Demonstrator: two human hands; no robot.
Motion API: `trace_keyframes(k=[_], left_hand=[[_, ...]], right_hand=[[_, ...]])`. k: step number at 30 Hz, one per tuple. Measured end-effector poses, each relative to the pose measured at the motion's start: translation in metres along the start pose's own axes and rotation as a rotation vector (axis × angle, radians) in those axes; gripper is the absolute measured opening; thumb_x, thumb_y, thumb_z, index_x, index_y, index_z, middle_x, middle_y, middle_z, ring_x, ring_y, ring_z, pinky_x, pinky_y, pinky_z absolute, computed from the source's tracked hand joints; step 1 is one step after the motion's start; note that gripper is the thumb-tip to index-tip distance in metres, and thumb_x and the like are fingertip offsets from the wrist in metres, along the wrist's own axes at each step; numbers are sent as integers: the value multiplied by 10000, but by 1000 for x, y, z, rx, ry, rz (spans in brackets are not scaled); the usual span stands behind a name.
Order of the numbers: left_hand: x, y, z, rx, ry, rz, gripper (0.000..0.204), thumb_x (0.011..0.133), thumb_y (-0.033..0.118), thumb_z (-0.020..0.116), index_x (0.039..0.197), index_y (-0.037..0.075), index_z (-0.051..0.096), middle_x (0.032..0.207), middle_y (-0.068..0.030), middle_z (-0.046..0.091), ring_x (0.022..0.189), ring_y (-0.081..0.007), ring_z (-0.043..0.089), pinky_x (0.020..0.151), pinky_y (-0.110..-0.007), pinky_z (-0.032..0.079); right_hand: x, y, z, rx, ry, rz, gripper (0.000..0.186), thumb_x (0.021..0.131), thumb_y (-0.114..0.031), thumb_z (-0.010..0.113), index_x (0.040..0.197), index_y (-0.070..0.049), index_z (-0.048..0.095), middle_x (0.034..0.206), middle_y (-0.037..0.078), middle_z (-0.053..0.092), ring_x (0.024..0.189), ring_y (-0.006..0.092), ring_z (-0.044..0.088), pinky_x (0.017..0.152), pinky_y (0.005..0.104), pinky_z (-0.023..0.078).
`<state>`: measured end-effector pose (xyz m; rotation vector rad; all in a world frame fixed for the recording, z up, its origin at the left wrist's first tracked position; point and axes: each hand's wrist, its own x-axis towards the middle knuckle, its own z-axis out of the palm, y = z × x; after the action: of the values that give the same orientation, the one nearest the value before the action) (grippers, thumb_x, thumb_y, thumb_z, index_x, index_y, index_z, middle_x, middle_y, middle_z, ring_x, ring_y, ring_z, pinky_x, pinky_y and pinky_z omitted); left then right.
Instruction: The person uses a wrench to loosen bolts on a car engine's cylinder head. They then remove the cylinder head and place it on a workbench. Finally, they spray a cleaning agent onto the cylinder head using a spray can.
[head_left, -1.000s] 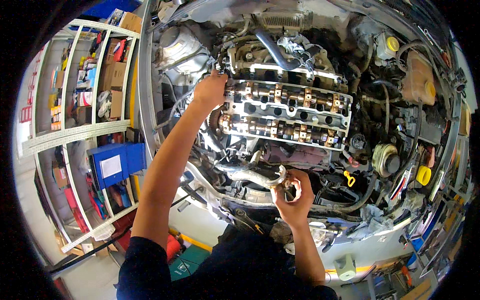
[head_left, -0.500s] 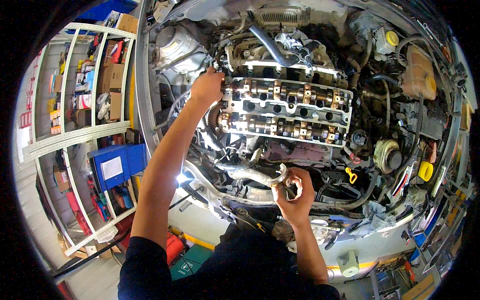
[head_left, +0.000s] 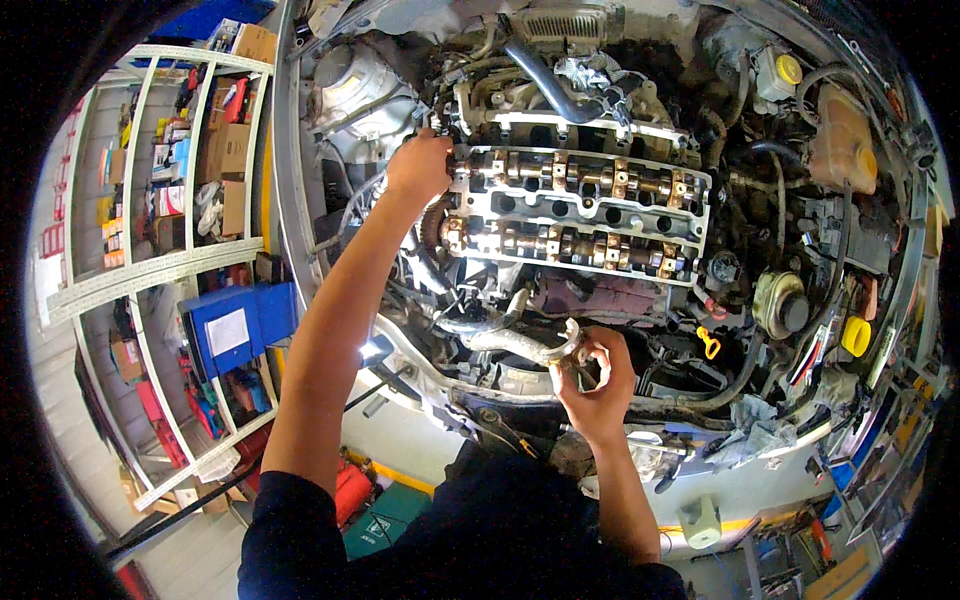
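Observation:
The open engine's cylinder head [head_left: 585, 212] lies in front of me, with two camshafts [head_left: 565, 245] bared along its length. My left hand [head_left: 420, 165] reaches to the left end of the far camshaft. Its fingers are curled there, and what they grip is hidden. Just below that hand shows a toothed cam gear [head_left: 434, 226] at the near camshaft's end. My right hand [head_left: 597, 385] is closed, thumb and fingers pinching a small, pale, C-shaped metal piece [head_left: 571, 342]. It is held over the front of the engine bay, beside a pale bent pipe [head_left: 505, 342].
A dark hose [head_left: 540, 82] arches behind the cylinder head. To the right are a yellow dipstick handle [head_left: 709, 343], a round reservoir [head_left: 782, 305] and a coolant tank [head_left: 842, 140]. A bright lamp [head_left: 375, 350] shines beside my left forearm. Shelving [head_left: 150, 275] stands at left.
The view has shifted slightly. My left hand stays at the camshaft's end, and my right hand still pinches the C-shaped metal piece, which is turned a little.

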<state>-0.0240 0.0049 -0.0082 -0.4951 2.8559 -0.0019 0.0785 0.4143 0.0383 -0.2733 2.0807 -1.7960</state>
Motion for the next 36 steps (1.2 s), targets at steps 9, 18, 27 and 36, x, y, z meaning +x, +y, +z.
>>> trace_keyframes(k=[9,18,27,36], left_hand=[[14,-1,-21,105,-211,41,229,753,126,739,968,80,802,1030,-188,776,971,-416,748,868,-496,622],[12,9,-28,163,-214,-3,254,771,128,756,999,23,794,1046,-225,770,988,-410,759,868,-491,626],[-18,8,-32,-294,124,-149,297,813,233,799,1092,131,815,1144,-166,761,1075,-360,729,957,-466,590],[-232,77,21,-832,581,-277,263,880,133,780,1127,56,728,1076,-137,744,898,-268,712,826,-374,570]], right_hand=[[-4,0,2,-34,46,-12,474,783,-81,846,1200,-21,628,1068,119,674,912,205,688,846,331,557],[-7,-2,2,-29,30,-11,527,774,-90,867,1232,-17,615,1085,119,675,937,201,689,863,341,555],[-6,-18,-2,-6,33,-28,536,764,-47,847,1245,-10,614,1122,104,651,971,185,661,884,324,554],[15,-20,-18,-175,-85,-82,533,855,9,772,1340,-1,550,1114,65,641,983,153,622,891,306,516]])
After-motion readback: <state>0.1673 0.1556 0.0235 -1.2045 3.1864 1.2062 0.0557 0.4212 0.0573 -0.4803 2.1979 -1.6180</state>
